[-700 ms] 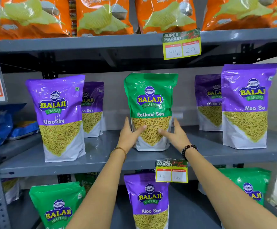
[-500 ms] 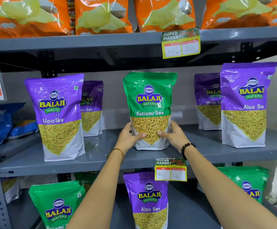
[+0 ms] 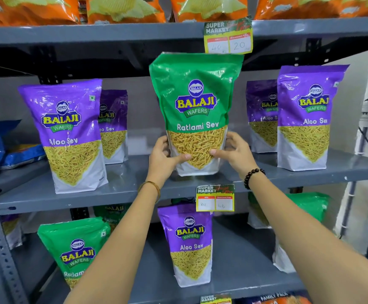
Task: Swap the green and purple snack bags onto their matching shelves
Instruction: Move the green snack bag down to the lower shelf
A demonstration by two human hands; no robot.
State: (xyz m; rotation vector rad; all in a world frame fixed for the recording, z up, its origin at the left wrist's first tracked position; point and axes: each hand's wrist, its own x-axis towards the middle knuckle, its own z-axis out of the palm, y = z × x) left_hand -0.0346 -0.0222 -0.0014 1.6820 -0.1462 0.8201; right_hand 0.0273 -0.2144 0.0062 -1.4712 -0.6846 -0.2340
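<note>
- Green snack bag point(image 3: 197, 110), the Ratlami Sev pouch, is now clasped low down by both hands and sits in front of the middle shelf point(image 3: 121, 185), among the purple Aloo Sev bags; its base seems just clear of the shelf surface, though the angle makes that hard to confirm.
- Left hand point(image 3: 164, 156) wraps the bag's lower left edge with its thumb across the clear window; right hand point(image 3: 235, 150) mirrors it on the right edge, fingers curled behind, thumb in front.
- Against the frame 0.7 s ago, the hands have gone from open palms closing in on the pouch to a full two-sided hold, and the bag looks higher and nearer the camera, its top now overlapping the upper price tag point(image 3: 228, 35).
- That suggests the first half of the swap has begun: this bag is coming off the purple row.
- Purple snack bag point(image 3: 188, 244) stands untouched on the lower shelf point(image 3: 240, 279) between green pouches, so its move remains to be done.
</note>
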